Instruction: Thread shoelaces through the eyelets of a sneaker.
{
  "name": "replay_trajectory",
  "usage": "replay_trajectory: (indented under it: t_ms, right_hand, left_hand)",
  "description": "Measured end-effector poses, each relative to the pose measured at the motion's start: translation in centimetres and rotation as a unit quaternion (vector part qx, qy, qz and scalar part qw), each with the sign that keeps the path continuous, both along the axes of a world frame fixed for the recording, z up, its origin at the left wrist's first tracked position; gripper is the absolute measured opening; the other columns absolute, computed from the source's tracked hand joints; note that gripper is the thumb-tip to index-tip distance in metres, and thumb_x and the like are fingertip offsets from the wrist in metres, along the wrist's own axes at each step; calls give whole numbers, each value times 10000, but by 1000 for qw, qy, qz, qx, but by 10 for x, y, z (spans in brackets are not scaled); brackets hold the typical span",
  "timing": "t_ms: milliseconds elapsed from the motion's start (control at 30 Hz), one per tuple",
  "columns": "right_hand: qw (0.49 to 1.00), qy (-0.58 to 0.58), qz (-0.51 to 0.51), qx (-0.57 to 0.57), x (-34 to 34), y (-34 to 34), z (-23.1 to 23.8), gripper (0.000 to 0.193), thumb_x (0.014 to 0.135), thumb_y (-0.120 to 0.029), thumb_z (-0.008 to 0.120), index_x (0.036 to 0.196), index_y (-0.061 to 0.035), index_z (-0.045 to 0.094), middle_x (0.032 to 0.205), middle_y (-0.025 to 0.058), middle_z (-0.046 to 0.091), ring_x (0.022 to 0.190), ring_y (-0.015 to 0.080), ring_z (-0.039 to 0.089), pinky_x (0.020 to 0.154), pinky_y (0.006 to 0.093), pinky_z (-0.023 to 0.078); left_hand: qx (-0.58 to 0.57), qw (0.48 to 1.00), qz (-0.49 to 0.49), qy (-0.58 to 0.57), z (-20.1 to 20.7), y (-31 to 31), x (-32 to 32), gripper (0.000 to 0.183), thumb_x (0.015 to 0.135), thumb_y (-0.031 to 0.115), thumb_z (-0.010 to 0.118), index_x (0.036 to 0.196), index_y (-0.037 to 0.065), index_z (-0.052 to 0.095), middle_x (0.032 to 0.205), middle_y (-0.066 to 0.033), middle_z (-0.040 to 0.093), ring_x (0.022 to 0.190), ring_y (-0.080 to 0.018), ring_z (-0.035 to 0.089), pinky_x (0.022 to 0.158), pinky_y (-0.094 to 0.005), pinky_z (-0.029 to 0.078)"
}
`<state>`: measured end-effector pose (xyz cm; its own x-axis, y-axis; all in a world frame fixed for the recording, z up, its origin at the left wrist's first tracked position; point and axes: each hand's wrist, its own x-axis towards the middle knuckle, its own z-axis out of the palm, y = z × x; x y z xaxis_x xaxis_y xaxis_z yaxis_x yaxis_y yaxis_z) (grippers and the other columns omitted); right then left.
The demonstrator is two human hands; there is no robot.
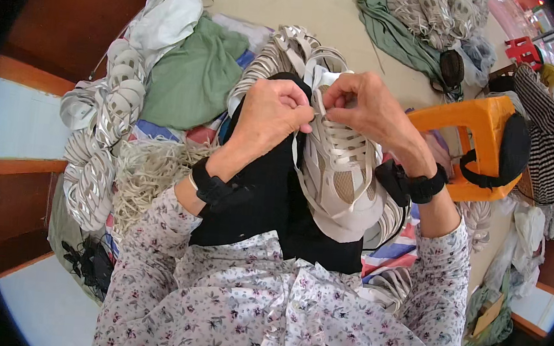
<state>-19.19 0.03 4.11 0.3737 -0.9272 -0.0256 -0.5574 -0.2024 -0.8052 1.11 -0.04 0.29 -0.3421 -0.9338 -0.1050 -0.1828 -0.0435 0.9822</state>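
Observation:
A beige and white sneaker (347,199) rests on my lap in black trousers, its toe toward me. A flat cream shoelace (347,143) crosses its tongue in several rows, and a loose length hangs down along the shoe's left side. My left hand (270,114) is closed in a pinch on the lace, left of the shoe's upper eyelets. Close beside it, my right hand (367,110) pinches the lace at the upper eyelet edge. The fingertips hide the exact spot where the lace is gripped.
Stacked pale shoe parts (274,57) lie beyond my knees and to the left (89,176). A heap of loose laces (152,172) is by my left forearm, below a green cloth (197,74). An orange plastic stool (486,119) stands right; a person in stripes (543,143) sits behind it.

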Motion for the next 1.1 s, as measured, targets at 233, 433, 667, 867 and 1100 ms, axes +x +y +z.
replay_trajectory:
  t_ms: [233, 433, 667, 867, 1100]
  right_hand:
    - [1000, -5, 3, 21, 0, -2, 0, 131, 696, -31, 707, 808, 35, 696, 681, 66, 648, 629, 133, 590, 586, 289, 489]
    - [999, -12, 26, 19, -2, -7, -5, 132, 692, -30, 727, 808, 30, 701, 692, 72, 659, 629, 134, 592, 588, 292, 490]
    - [999, -7, 31, -37, 3, -4, -8, 128, 673, -22, 709, 783, 41, 689, 678, 127, 638, 616, 198, 616, 589, 327, 499]
    - [985, 93, -1, -143, 18, 11, -10, 56, 695, -13, 649, 739, 13, 670, 791, 144, 642, 804, 326, 634, 690, 424, 481]
    - [978, 165, 12, -127, 22, 12, -7, 35, 724, -19, 627, 754, -17, 645, 886, 127, 614, 994, 341, 576, 805, 485, 420]
  left_hand:
    - [-7, 999, -15, 29, 3, 1, 1, 95, 787, 44, 642, 785, -50, 623, 682, -76, 674, 629, -151, 705, 562, -237, 516]
    - [-99, 994, -47, 13, 1, 6, -6, 59, 837, 13, 632, 813, -41, 624, 690, -71, 670, 636, -140, 703, 545, -236, 523]
    - [-2, 996, -78, 33, -5, 2, 7, 65, 900, 7, 592, 913, -55, 604, 830, -78, 677, 693, -159, 710, 591, -242, 556]
    - [-16, 996, -80, -20, -4, -1, 3, 63, 886, 1, 594, 894, -60, 610, 747, -99, 678, 618, -145, 688, 547, -239, 541]
    - [12, 994, -102, -39, 3, 0, 7, 71, 868, -2, 574, 875, -58, 616, 717, -108, 682, 540, -139, 652, 505, -258, 519]
